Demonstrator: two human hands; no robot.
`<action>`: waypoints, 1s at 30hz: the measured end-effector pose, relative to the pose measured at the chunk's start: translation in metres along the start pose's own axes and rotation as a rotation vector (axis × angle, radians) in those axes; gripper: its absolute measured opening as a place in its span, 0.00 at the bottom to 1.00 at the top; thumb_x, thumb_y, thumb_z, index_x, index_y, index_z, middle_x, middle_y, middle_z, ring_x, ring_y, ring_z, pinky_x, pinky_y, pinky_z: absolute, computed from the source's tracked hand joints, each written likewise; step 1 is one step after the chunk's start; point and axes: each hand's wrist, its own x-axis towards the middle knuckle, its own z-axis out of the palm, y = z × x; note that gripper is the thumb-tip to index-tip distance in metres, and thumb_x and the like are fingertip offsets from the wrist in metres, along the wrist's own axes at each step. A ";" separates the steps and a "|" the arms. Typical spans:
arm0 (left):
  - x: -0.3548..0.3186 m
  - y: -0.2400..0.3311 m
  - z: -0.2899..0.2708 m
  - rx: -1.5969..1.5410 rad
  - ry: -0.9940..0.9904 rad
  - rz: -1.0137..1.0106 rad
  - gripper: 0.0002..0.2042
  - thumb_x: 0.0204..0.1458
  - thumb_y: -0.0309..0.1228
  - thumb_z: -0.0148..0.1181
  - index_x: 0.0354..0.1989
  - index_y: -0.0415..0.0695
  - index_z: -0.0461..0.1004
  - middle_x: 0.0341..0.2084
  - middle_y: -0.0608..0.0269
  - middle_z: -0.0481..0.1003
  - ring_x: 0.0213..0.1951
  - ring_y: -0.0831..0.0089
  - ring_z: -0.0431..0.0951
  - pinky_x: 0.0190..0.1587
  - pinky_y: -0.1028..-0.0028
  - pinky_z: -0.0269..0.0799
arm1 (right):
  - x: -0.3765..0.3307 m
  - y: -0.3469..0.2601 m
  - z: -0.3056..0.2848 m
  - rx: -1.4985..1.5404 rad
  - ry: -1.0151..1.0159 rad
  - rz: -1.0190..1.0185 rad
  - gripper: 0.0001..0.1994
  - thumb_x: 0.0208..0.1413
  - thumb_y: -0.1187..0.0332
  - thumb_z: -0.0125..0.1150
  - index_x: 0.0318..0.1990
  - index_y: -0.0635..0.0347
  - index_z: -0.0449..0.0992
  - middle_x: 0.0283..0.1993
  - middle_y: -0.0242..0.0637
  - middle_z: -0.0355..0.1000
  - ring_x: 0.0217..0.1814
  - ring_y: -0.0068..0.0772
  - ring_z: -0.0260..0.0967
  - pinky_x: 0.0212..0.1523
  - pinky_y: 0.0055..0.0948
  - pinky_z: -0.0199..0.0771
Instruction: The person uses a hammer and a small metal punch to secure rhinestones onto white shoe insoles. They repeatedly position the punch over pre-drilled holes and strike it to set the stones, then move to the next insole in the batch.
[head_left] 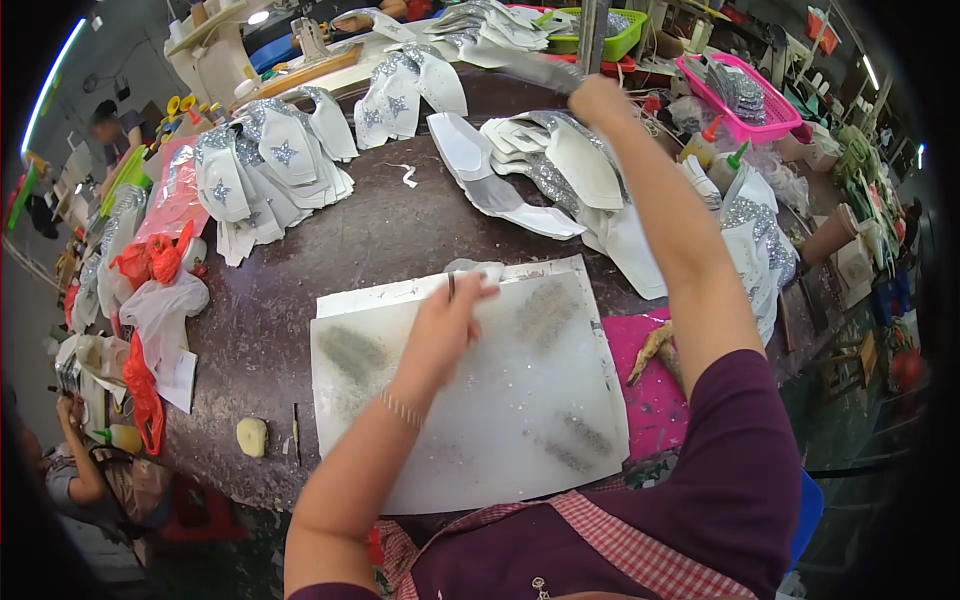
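Observation:
My right hand (600, 102) reaches far out over the back of the table, closed on the end of a motion-blurred silver-grey shoe piece (540, 72). Closer in, my left hand (445, 325) hovers over a white board (470, 420) with grey glitter smudges. Its fingers are partly curled, and a short dark thing shows at them, too small to name. Just beyond those fingers lies a small white piece (487, 271). Between my hands, white and glittery shoe uppers (580, 165) lie in an overlapping pile, with a white curved piece (500, 195) along its left side.
More star-patterned uppers (285, 160) are heaped at the back left. A pink basket (745, 100) and glue bottles (700, 142) stand at the right. A sponge (252, 437) and a thin tool (296, 435) lie left of the board. A person (85, 465) works at far left.

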 end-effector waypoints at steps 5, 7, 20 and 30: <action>0.113 0.016 0.017 -0.261 0.064 -0.141 0.31 0.62 0.53 0.53 0.55 0.31 0.67 0.43 0.49 0.79 0.17 0.85 0.59 0.15 0.82 0.50 | -0.034 -0.033 0.070 -0.072 -0.201 -0.130 0.40 0.48 0.50 0.63 0.65 0.65 0.61 0.60 0.57 0.70 0.62 0.56 0.69 0.63 0.50 0.66; 0.135 0.021 0.041 -0.034 0.015 -0.174 0.27 0.60 0.51 0.56 0.49 0.34 0.68 0.38 0.52 0.80 0.17 0.85 0.60 0.14 0.81 0.50 | -0.027 -0.022 0.067 0.016 -0.224 -0.083 0.37 0.48 0.52 0.63 0.63 0.63 0.64 0.59 0.57 0.70 0.62 0.55 0.69 0.62 0.48 0.67; 0.182 -0.024 0.042 -1.085 0.227 -0.243 0.07 0.61 0.32 0.53 0.40 0.40 0.70 0.39 0.46 0.78 0.17 0.81 0.65 0.13 0.83 0.51 | -0.023 -0.009 0.013 0.116 -0.322 -0.064 0.40 0.37 0.50 0.68 0.57 0.68 0.72 0.57 0.55 0.73 0.59 0.50 0.72 0.58 0.40 0.71; 0.189 -0.010 0.061 -1.564 -0.033 -0.191 0.26 0.61 0.61 0.46 0.49 0.50 0.69 0.31 0.54 0.76 0.15 0.84 0.60 0.12 0.87 0.47 | -0.055 0.004 0.018 0.489 0.076 0.019 0.38 0.42 0.52 0.68 0.60 0.67 0.70 0.53 0.52 0.75 0.54 0.46 0.73 0.56 0.35 0.69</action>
